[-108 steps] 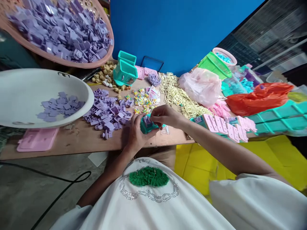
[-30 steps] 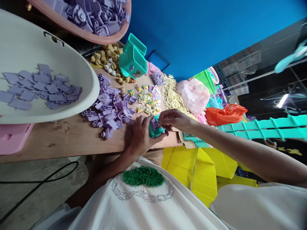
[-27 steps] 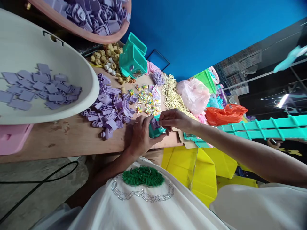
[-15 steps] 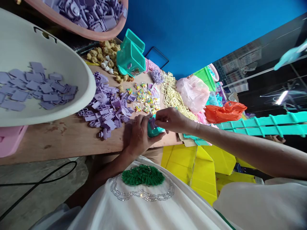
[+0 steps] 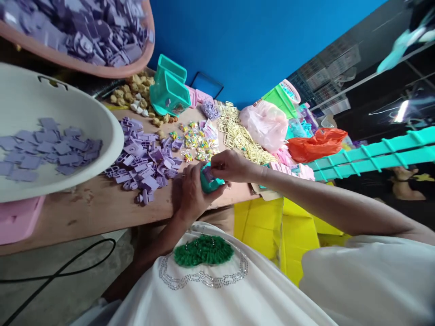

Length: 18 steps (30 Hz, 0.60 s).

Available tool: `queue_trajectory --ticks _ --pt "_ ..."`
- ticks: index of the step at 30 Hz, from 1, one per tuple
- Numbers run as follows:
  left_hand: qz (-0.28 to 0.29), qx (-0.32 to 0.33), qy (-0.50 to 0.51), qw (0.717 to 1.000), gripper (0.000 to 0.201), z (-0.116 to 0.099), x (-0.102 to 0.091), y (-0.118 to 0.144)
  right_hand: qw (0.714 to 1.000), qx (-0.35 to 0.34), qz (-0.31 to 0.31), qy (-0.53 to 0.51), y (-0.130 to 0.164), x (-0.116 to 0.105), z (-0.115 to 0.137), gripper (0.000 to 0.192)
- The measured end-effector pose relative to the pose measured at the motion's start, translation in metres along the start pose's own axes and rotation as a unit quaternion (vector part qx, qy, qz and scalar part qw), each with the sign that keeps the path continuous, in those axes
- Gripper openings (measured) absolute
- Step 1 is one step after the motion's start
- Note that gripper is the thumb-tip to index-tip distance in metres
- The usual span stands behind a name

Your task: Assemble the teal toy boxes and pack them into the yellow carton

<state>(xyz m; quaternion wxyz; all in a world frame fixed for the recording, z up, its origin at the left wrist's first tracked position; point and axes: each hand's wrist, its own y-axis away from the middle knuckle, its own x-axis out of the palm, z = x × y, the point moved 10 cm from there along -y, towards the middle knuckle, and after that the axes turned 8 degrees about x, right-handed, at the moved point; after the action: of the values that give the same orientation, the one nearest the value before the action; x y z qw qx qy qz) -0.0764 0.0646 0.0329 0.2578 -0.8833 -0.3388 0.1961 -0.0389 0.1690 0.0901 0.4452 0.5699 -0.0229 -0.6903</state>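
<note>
Close to the table's front edge, my left hand (image 5: 194,188) is wrapped around a small teal plastic piece (image 5: 212,184). My right hand (image 5: 231,166) is closed over the top of it, its fingers pinching a purple plastic part (image 5: 206,170) set against the teal piece. How the two parts fit together is hidden behind my fingers. Left of my hands lies a heap of purple plastic parts (image 5: 149,158). Just beyond them are small bags of colourful bits (image 5: 197,138).
A white basin (image 5: 112,136) and a pink basin (image 5: 149,50) hold purple parts on the left. Behind stand teal containers (image 5: 170,90), cream frames (image 5: 231,127) and a pink bag (image 5: 265,122). Teal strips (image 5: 374,154) and a red bag (image 5: 319,147) are at right; yellow sheets (image 5: 258,226) hang below.
My view has shifted, so the table's contents sit further left and the basins lower in the picture. Both hands keep their hold on the teal piece and purple part.
</note>
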Motion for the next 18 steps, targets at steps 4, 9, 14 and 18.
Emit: queue_trajectory --ticks 4,9,14,18 --pt "-0.010 -0.017 0.015 1.000 0.077 0.008 0.001 0.002 0.987 -0.037 -0.003 -0.154 0.016 -0.005 -0.017 0.029" --pt "0.006 -0.055 0.091 0.994 0.064 0.016 -0.001 0.004 0.930 -0.063 -0.236 -0.275 0.063 -0.038 -0.075 0.050" --pt "0.080 0.082 0.068 0.991 0.071 -0.030 -0.015 0.001 0.911 -0.098 -0.158 -0.368 0.072 0.010 -0.109 0.078" --pt "0.134 0.188 0.027 0.973 0.088 -0.067 -0.020 0.008 0.892 -0.161 -0.091 -0.413 0.065 0.050 -0.105 0.101"
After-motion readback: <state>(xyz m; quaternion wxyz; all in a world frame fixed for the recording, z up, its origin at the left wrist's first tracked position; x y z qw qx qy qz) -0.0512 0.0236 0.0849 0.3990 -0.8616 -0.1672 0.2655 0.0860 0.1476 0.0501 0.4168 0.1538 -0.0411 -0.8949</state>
